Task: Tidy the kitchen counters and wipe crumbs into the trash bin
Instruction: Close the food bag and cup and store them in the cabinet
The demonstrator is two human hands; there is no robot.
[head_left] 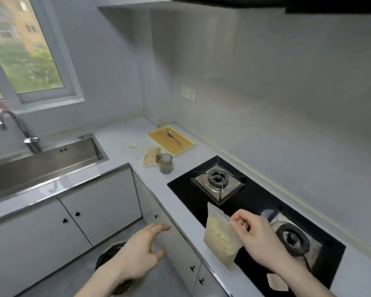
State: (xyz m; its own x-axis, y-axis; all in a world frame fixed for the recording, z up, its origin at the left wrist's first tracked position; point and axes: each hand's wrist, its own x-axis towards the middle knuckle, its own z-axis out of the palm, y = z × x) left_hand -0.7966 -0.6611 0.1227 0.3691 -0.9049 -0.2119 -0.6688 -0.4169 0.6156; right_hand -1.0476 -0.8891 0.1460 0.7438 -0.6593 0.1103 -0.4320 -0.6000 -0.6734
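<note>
My right hand (253, 234) pinches the top of a clear plastic bag (220, 236) filled with pale crumbs, holding it up over the counter edge beside the black gas hob (201, 196). Out over the floor in front of the cabinets, my left hand (141, 254) has relaxed fingers and holds nothing. Below that hand, a dark round trash bin (107, 257) stands on the floor, partly hidden by the arm. Further back on the grey counter (120, 133) lie a crumpled wrapper (151, 159) and a small white scrap (132, 145). A torn paper scrap (276, 281) lies near the hob's front.
A smoky plastic cup (165, 163) stands beside the wrapper. A wooden tray (171, 140) with a spoon (173, 137) sits in the counter corner. The steel sink (41, 166) and tap (19, 129) are at left. Cabinet doors (94, 211) with black knobs line the front.
</note>
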